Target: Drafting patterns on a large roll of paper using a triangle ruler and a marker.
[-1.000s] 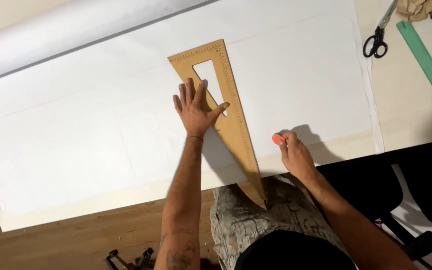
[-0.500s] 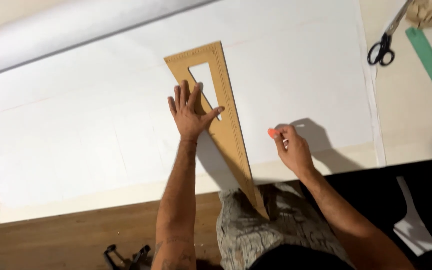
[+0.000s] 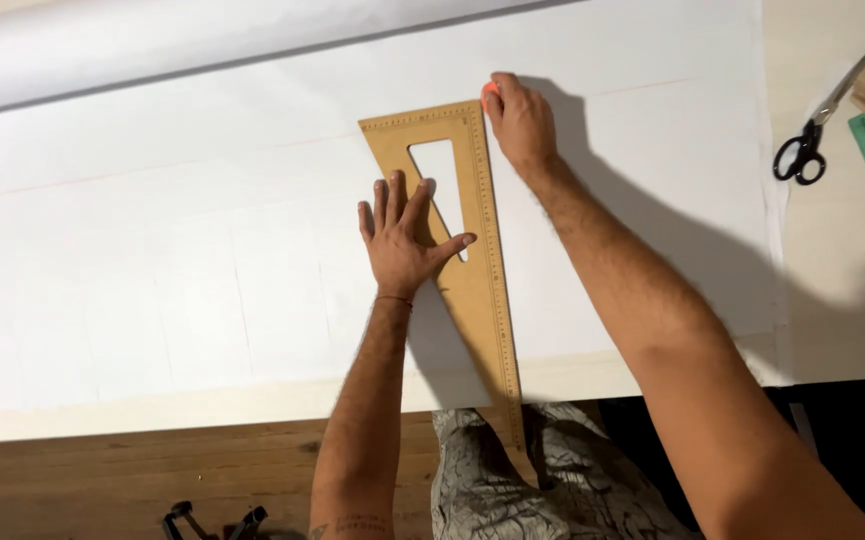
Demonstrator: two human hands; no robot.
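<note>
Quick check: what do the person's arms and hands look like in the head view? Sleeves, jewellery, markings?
Both arms are bare to the edge of the frame, with no sleeves or gloves. The left hand has a thin reddish cord bracelet at the wrist, and a dark tattoo shows on the left forearm near the bottom edge; its design is too small to tell. The right hand wears no ring, watch or band that shows.

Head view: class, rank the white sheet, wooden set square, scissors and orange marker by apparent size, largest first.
1. White sheet
2. Set square
3. Scissors
4. Orange marker, mostly hidden in the right hand, so its full size is unsure.
</note>
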